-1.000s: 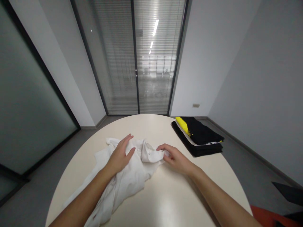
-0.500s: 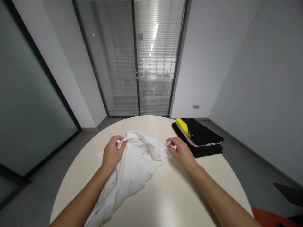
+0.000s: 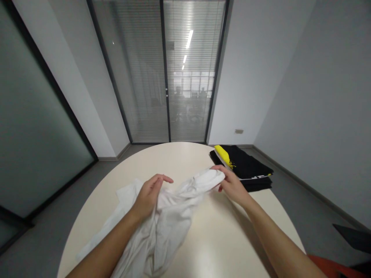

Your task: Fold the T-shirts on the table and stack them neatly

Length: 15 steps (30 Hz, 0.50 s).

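A crumpled white garment [image 3: 174, 216] of soft cloth lies across the table in front of me, its kind hidden by the folds. My right hand [image 3: 230, 185] pinches one end of it between thumb and fingers, lifted a little off the tabletop. My left hand [image 3: 149, 195] rests against the bunched middle of the cloth, index finger stretched out to the right and thumb alongside. Under my left forearm, part of the garment spreads flat toward the left edge of the table.
A stack of folded black garments [image 3: 249, 166], the top one with a yellow patch, sits at the right rear of the round cream table [image 3: 226, 239]. Beyond stands a glass partition with blinds [image 3: 188, 96]. Something red [image 3: 327, 266] shows at the lower right.
My right hand has drawn the garment's end up and slightly right, stretching it out. My left hand has shifted right and down, its pinch on the upper fold loosened.
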Each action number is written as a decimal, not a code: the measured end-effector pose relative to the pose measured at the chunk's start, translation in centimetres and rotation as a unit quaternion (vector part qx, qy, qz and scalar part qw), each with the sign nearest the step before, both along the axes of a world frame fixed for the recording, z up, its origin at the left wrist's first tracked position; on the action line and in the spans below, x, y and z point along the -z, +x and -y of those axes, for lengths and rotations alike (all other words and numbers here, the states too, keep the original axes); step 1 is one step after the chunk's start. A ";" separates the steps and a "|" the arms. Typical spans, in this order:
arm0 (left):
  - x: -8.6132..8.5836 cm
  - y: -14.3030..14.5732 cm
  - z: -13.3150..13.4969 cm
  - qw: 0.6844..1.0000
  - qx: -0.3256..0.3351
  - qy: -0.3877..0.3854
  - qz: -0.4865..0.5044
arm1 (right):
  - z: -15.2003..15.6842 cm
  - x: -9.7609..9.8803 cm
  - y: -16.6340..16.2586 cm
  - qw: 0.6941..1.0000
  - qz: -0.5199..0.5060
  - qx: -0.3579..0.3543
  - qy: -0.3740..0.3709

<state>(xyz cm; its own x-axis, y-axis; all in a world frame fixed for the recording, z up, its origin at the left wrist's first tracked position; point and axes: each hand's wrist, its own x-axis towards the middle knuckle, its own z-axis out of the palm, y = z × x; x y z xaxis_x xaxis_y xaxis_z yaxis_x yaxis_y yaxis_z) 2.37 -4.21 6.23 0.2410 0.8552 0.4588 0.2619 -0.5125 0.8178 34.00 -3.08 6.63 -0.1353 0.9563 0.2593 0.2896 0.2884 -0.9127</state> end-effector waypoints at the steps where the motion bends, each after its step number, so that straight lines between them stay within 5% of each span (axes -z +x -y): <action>1: 0.4 -0.2 -0.5 0.999 -0.032 -0.012 -0.003 | -0.4 0.1 0.6 0.999 -0.045 0.023 0.001; 3: 1.4 -0.6 -1.4 0.998 -0.031 -0.028 -0.049 | -1.0 0.3 1.4 0.990 -0.126 0.058 -0.012; 7: 2.6 -0.8 -1.3 0.976 0.119 -0.022 -0.179 | -1.2 0.0 1.6 0.967 -0.239 0.056 -0.060; 15: 0.3 1.0 2.0 0.940 0.290 0.044 -0.173 | 0.6 -1.0 -0.2 0.944 -0.321 -0.031 -0.074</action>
<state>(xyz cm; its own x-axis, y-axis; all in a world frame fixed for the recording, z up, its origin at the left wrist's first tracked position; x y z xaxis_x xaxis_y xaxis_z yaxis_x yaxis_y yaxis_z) 3.40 -6.18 5.89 0.8029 0.4970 0.3292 0.1607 -0.7122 0.6833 33.76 -3.64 7.64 -0.0532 0.9837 0.1715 -0.3502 0.1424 -0.9258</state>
